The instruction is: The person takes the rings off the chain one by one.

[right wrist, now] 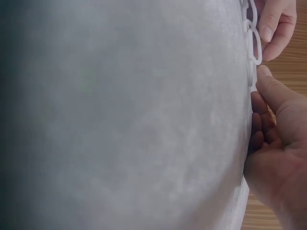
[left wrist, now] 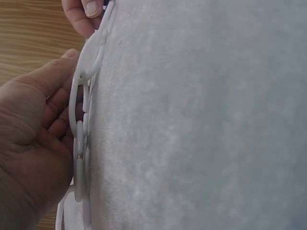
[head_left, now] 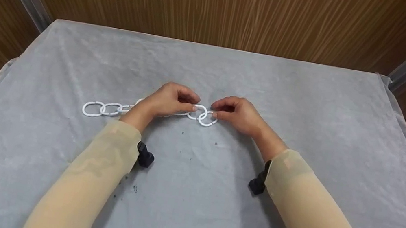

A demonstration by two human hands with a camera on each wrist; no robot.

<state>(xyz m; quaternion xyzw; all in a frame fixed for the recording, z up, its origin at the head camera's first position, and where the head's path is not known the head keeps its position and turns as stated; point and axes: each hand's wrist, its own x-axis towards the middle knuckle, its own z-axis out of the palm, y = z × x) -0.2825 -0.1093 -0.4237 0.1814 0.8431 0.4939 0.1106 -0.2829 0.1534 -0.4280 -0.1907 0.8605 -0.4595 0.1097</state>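
On the grey cloth (head_left: 311, 107), left hand (head_left: 166, 101) and right hand (head_left: 242, 115) are pinching the white plastic chain (head_left: 105, 108), seemingly joining its end links.

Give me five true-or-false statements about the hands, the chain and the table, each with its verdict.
1. Both hands pinch links of the white plastic chain. True: the left hand and the right hand each hold a link at one end of the chain.
2. The chain is made of dark metal. False: its links are white.
3. The free part of the chain trails off past the right hand. False: it lies past the left hand, on the person's left.
4. A grey cloth covers the table. True.
5. The forearms are bare. False: beige sleeves cover both.
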